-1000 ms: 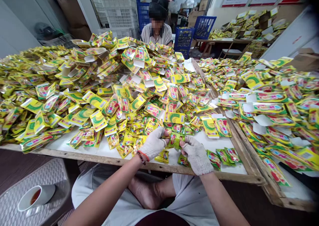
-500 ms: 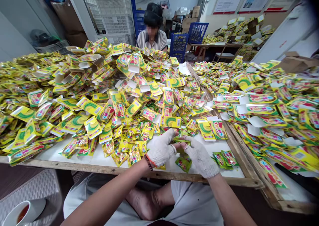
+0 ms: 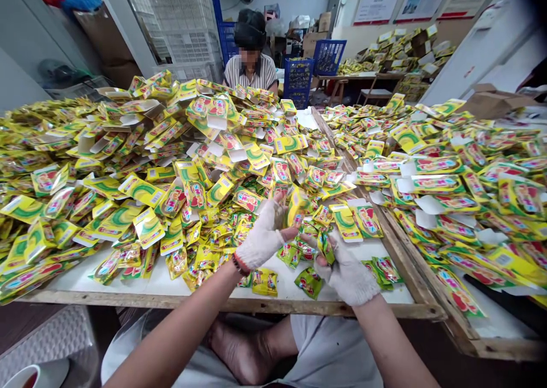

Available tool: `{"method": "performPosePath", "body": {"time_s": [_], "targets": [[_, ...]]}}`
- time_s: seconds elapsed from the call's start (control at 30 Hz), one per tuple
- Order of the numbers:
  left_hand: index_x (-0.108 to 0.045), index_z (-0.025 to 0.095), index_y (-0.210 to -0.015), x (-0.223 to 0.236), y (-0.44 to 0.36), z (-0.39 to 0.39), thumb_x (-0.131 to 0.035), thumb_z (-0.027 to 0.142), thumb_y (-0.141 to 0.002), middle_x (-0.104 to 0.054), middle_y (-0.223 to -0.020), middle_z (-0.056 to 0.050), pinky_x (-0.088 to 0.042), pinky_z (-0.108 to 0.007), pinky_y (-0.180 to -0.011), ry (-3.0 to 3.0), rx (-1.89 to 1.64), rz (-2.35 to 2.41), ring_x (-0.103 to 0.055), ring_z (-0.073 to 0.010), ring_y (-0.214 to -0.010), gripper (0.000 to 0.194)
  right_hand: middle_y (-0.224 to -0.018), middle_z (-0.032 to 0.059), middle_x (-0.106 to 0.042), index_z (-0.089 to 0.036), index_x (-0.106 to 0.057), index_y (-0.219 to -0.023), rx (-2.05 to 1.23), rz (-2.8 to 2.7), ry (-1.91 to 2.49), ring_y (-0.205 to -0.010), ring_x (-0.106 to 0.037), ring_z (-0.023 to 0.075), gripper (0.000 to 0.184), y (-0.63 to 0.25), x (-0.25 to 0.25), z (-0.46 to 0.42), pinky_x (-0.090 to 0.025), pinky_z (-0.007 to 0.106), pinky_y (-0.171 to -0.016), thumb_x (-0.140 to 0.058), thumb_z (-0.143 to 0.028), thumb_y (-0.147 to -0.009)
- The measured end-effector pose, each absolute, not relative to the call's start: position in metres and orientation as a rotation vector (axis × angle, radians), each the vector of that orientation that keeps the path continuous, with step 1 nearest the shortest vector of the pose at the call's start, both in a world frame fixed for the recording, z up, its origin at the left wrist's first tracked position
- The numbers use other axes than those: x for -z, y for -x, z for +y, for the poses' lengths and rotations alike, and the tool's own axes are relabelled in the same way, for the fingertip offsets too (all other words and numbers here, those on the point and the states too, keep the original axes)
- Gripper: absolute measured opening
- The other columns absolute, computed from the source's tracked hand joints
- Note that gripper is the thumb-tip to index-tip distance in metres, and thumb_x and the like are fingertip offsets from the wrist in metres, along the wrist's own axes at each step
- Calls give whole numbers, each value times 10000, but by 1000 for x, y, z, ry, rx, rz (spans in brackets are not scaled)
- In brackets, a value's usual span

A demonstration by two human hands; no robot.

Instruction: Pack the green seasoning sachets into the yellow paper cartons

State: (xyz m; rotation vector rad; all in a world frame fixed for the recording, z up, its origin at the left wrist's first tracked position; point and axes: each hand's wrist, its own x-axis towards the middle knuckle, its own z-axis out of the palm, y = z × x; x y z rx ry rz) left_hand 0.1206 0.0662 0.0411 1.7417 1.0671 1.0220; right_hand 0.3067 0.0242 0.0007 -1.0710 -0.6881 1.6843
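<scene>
My left hand [image 3: 261,237], in a white knit glove with bare fingertips, has its thumb and fingers around a small yellow box [image 3: 297,204], slightly blurred. Pinched in my gloved right hand [image 3: 348,271] is a green candy packet [image 3: 327,248]. Below and between the hands, a loose green packet [image 3: 309,282] lies on the white tabletop, and a yellow packet [image 3: 265,282] rests under my left wrist. More green packets [image 3: 387,271] lie right of my right hand. Two flat boxes [image 3: 356,221] sit beyond it, one with its white flap open.
A large heap of yellow boxes [image 3: 141,166] covers the left and back. A wooden strip [image 3: 395,242] divides off another pile of boxes [image 3: 448,183] at right. Across the heap sits a person in a striped shirt [image 3: 256,72]. A cup [image 3: 40,372] stands on a stool at lower left.
My hands have moved apart. The left has gone up and left and now has a yellow box; the right holds a green packet upright. The view has shifted slightly.
</scene>
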Motion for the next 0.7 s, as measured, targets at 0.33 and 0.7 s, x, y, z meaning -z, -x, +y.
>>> {"method": "performPosePath", "body": {"time_s": [0.33, 0.7], "targets": [[-104, 209, -1472, -37, -67, 9, -599, 604, -741, -355, -1452, -166, -247, -488, -1111, -1849, -1134, 1407, -271, -335, -1379, 967, -806, -6, -650, -250, -602, -916, -1711, -656, 1149, -647, -592, 132, 296, -271, 4, 12, -485, 209, -481, -713, -440, -719], [-480, 243, -1249, -37, -79, 5, -672, 276, -637, -536, -1246, -83, -453, -364, -897, -2373, -209, 1647, -535, -276, -1087, 642, -841, 38, -688, -218, -639, -998, -1117, -1265, 1433, -738, -626, 196, 346, -282, 6, 8, -512, 292, -630, -600, -504, -807]]}}
